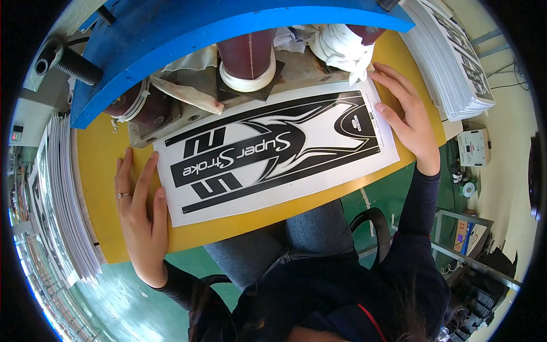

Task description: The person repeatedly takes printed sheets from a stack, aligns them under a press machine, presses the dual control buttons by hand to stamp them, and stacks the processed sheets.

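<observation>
A white printed sheet (268, 196) with a black "Super Stroke" design, upside down from my side, lies on the yellow tabletop (336, 191). Its far edge runs along the metal base of a press. My left hand (141, 214) rests on the yellow surface with fingers apart, its fingertips and thumb at the sheet's left edge. At the opposite end, my right hand (407, 117) is spread out, with the thumb on the sheet's right margin and the fingers near its far corner. Neither hand grips the sheet.
A blue metal beam (239, 25) with bolts spans above the tabletop. Beneath it stand dark red columns (247, 54) wrapped with white cloth (342, 48). Stacks of printed sheets stand at the right (450, 57) and left (62, 194). A metal frame (473, 219) is at lower right.
</observation>
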Action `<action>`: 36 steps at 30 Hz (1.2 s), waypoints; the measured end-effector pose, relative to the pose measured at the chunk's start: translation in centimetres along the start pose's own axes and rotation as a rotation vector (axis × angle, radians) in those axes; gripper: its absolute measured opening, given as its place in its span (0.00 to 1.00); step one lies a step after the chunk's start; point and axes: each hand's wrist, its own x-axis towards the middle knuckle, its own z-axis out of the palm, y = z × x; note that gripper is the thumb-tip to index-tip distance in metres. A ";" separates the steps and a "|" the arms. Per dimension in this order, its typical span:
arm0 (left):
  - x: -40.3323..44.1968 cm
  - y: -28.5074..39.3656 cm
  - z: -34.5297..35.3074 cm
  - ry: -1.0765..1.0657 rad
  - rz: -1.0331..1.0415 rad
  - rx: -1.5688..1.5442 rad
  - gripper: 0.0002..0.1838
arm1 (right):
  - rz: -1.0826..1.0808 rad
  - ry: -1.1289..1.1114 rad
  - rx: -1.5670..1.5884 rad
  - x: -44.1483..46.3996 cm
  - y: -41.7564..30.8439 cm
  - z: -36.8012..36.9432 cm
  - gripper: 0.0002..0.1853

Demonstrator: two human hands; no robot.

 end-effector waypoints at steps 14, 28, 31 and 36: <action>0.0 -0.3 0.1 0.010 0.004 0.022 0.22 | 0.002 -0.023 0.001 0.1 0.0 -0.1 0.25; 0.0 -0.5 0.2 0.017 0.016 -0.014 0.23 | 0.013 -0.024 0.016 0.1 -0.3 -0.1 0.25; 0.0 -0.6 0.2 0.022 0.018 -0.015 0.23 | 0.013 -0.032 0.033 0.1 -0.3 -0.1 0.25; -0.2 -0.7 0.2 0.024 0.012 -0.022 0.23 | 0.022 -0.041 0.031 0.1 -0.3 -0.1 0.25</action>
